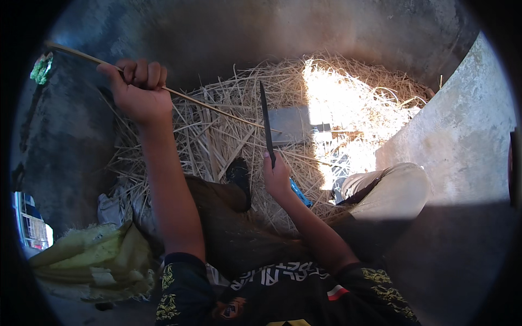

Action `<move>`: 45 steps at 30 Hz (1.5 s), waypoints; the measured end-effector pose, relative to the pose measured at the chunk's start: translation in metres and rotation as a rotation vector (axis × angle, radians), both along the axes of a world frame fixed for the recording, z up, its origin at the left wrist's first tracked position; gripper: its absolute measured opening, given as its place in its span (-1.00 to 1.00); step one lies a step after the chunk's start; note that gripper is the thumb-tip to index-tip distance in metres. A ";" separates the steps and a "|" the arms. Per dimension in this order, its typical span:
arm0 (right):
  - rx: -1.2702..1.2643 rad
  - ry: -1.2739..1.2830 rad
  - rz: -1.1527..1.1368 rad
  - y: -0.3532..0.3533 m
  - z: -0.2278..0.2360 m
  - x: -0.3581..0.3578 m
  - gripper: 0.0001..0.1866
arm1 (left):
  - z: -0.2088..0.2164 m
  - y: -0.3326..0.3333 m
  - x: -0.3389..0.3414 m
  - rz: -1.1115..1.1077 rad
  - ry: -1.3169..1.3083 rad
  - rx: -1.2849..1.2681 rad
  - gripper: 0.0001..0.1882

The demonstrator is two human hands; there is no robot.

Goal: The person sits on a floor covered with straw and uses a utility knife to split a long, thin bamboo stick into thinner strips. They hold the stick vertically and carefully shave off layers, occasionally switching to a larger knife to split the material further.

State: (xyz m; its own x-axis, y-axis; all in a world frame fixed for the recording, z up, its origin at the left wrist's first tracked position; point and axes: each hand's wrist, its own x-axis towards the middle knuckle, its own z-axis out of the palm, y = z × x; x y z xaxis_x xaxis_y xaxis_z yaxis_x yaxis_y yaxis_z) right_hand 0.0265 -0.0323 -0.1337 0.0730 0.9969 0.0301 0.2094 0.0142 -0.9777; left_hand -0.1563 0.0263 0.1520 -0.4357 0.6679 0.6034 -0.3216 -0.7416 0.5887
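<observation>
My left hand (140, 89), raised at the upper left, is closed round a long, thin tan strip (217, 110) that looks like split bamboo or cane. The strip slants down to the right, and its tip lies over a flat grey block (288, 120) on the litter. A long, dark knife (266, 117) points upward from my right hand (278, 176), whose fingers wrap its handle. Its blade crosses the strip near the strip's lower end; whether they touch I cannot tell. The right end of the block is lost in bright sunlight.
Loose straw-like shavings (196, 127) cover the ground between my legs. Curved concrete walls (457, 119) rise around the back and sides. A yellowish sack (103, 261) lies at the lower left. Something blue (300, 193) rests beside my right wrist.
</observation>
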 end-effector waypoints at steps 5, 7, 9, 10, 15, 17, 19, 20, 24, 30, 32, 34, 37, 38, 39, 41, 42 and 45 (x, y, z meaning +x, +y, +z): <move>-0.208 -0.468 -0.031 0.023 -0.084 0.019 -0.63 | 0.001 0.002 0.005 0.037 0.009 -0.031 -0.40; -0.122 -0.347 -0.060 0.026 -0.051 0.017 -0.62 | 0.002 0.001 0.004 0.055 0.015 -0.032 -0.42; 0.026 -0.163 -0.087 0.022 -0.002 0.006 -0.61 | 0.002 0.001 0.003 0.065 0.019 -0.024 -0.44; 0.029 -0.100 -0.046 0.018 0.010 0.006 -0.62 | 0.002 0.001 0.001 0.075 0.022 -0.020 -0.44; -0.092 -0.155 0.024 0.018 -0.044 0.003 -0.65 | 0.003 0.003 0.006 0.099 0.051 -0.020 -0.41; -0.212 -0.355 -0.041 0.017 -0.089 0.012 -0.62 | 0.003 0.005 0.002 0.086 0.051 -0.023 -0.41; -0.224 -0.448 -0.090 0.020 -0.094 0.013 -0.61 | 0.003 0.007 0.000 0.087 0.049 -0.023 -0.41; -0.180 -0.450 -0.100 0.022 -0.079 0.013 -0.62 | 0.002 0.006 -0.001 0.100 0.040 -0.028 -0.41; -0.021 -0.178 -0.216 0.029 -0.029 0.018 -0.66 | 0.000 0.005 -0.003 0.133 0.029 -0.034 -0.42; -0.265 -0.133 -0.646 0.028 -0.067 0.053 -0.62 | -0.001 0.008 -0.008 0.080 0.051 -0.011 -0.42; -0.375 -0.176 -0.713 0.024 -0.088 0.059 -0.55 | -0.001 0.009 -0.008 0.064 0.058 -0.002 -0.44; -0.439 -0.202 -0.655 0.017 -0.101 0.063 -0.55 | 0.000 0.011 -0.006 0.062 0.056 -0.004 -0.46; -0.556 -0.223 -0.579 0.008 -0.105 0.062 -0.58 | 0.001 0.012 -0.002 0.065 0.054 -0.008 -0.46; -0.597 -0.228 -0.557 0.005 -0.106 0.061 -0.60 | 0.001 0.013 -0.001 0.049 0.065 -0.001 -0.47; -0.585 -0.227 -0.529 0.001 -0.107 0.061 -0.60 | 0.001 0.014 0.000 0.033 0.076 0.007 -0.47; -0.560 -0.227 -0.474 -0.006 -0.108 0.060 -0.60 | 0.004 0.015 0.008 0.050 0.083 0.009 -0.48; -0.573 -0.221 -0.478 -0.006 -0.109 0.060 -0.60 | 0.004 0.015 0.011 0.059 0.087 0.010 -0.48; -0.603 -0.211 -0.491 -0.007 -0.111 0.055 -0.59 | 0.005 0.016 0.013 0.035 0.114 0.028 -0.48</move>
